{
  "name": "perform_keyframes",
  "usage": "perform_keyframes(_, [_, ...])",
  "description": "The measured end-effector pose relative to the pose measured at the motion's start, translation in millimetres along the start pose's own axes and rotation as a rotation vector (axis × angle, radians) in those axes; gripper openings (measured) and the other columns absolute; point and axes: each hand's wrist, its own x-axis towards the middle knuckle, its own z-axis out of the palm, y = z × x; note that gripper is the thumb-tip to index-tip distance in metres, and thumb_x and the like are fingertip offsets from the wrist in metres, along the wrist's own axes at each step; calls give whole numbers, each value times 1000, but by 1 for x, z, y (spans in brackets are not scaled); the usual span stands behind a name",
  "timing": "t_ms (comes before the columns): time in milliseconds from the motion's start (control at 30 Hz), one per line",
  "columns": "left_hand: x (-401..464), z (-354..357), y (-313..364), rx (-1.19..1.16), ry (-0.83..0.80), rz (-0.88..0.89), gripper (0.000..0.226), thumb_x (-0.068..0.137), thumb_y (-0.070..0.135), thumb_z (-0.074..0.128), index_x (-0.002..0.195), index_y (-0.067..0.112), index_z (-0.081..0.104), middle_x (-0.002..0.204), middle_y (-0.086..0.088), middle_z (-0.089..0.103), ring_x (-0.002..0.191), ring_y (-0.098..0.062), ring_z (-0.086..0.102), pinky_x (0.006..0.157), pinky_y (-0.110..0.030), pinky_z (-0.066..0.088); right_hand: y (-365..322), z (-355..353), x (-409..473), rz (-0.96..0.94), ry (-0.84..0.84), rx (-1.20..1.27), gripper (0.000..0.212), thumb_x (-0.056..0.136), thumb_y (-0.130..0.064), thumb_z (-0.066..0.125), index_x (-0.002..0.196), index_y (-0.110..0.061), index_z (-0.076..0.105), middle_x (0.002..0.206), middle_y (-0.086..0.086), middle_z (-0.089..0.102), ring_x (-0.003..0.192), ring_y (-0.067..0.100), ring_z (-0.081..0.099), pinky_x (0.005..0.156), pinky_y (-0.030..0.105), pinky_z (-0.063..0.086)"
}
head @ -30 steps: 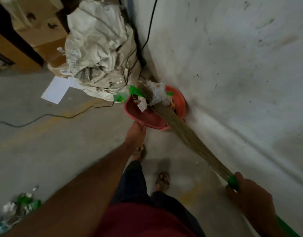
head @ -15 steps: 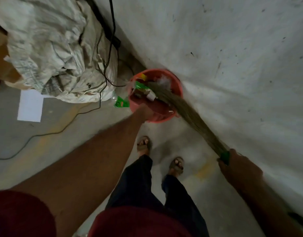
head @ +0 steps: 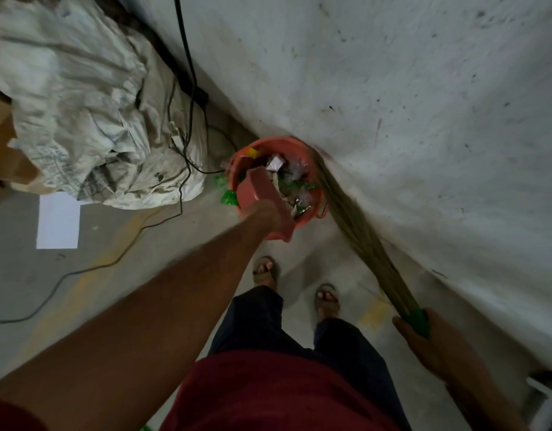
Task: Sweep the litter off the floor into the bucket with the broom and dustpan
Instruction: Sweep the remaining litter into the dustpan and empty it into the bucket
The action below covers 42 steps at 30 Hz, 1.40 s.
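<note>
Left hand (head: pixel 262 217) clamped on dustpan (head: pixel 262 194), tipped into bucket (head: pixel 312 209) mid-frame; right hand (head: pixel 424 334) gripping broom (head: pixel 361 241), bristles right of bucket.

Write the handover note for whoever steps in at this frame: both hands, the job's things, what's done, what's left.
Left hand: grips the pink plastic dustpan, tipped over the orange plastic bucket by the wall.
Right hand: holds the green-handled straw broom, bristles beside the bucket's rim.
Done: wrappers and paper scraps lie in the bucket.
Left: green wrappers and a white paper sheet remain on the floor.
</note>
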Motion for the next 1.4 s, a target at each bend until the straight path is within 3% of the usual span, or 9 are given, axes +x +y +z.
perform_keyframes(100, [-12, 9, -3, -61, 45, 47, 44, 81, 35, 69, 119, 12, 64, 111, -5, 66, 105, -27, 63, 76, -34, 51, 8, 9, 2, -72, 15, 50, 36, 91, -64, 56, 86, -29, 51, 66, 0, 63, 55, 15, 63, 53, 27, 46])
perform_keyframes(200, [-28, 25, -13, -246, 68, 58, 39, 81, 44, 67, 110, 18, 64, 101, -2, 66, 93, -22, 64, 82, -35, 55, 15, 12, 13, -187, -13, 18, 35, 94, -62, 54, 87, -28, 51, 65, 0, 63, 52, 14, 63, 51, 28, 48])
perform_keyframes(300, [-60, 50, -22, -442, 128, 3, 14, 82, 36, 62, 82, 23, 59, 68, 4, 53, 67, -15, 54, 65, -31, 49, 20, 5, 28, -277, -46, -83, 34, 96, -58, 54, 87, -25, 49, 68, -1, 63, 56, 14, 61, 51, 28, 45])
perform_keyframes(433, [-121, 88, -27, -681, 236, -68, 28, 83, 18, 62, 59, 23, 49, 42, 11, 43, 40, -6, 38, 38, -18, 32, 23, -11, 35, -371, -87, -223, 37, 98, -55, 52, 93, -18, 53, 77, 2, 61, 63, 16, 59, 56, 27, 43])
perform_keyframes(733, [-251, 198, -55, -934, 432, -474, 25, 95, 14, 40, 101, 7, 63, 76, -10, 56, 55, -17, 53, 42, -23, 40, -8, -4, 7, -694, -147, -347, 39, 95, -52, 58, 98, -14, 60, 85, 7, 65, 75, 22, 64, 60, 28, 42])
perform_keyframes(900, [-320, 273, -89, -991, 614, -650, 26, 99, 19, 40, 107, 4, 59, 110, -27, 64, 99, -43, 65, 78, -49, 55, -46, 36, -36, -894, -221, -445, 32, 95, -41, 63, 101, -10, 61, 83, 6, 64, 69, 18, 60, 57, 26, 42])
perform_keyframes(1067, [-383, 363, -120, -1262, 774, -812, 23, 98, 28, 41, 108, 14, 55, 78, -19, 58, 74, -42, 66, 53, -41, 49, -71, 89, -93, -1071, -226, -597, 27, 96, -38, 63, 102, -13, 61, 81, 5, 65, 68, 16, 62, 50, 22, 38])
perform_keyframes(1200, [-440, 440, -146, -1357, 888, -944, 24, 98, 32, 37, 109, 16, 52, 80, -15, 55, 50, -27, 54, 37, -27, 41, -86, 152, -145, -1193, -211, -803, 35, 97, -45, 58, 103, -11, 61, 81, 7, 66, 70, 22, 64, 61, 34, 51])
perform_keyframes(1400, [-513, 563, -177, -1353, 934, -1112, 24, 101, 23, 40, 109, 7, 56, 102, -20, 59, 90, -38, 62, 75, -39, 49, -82, 255, -228, -1352, -171, -1057, 39, 96, -54, 55, 100, -16, 58, 86, 5, 65, 80, 24, 65, 70, 33, 51])
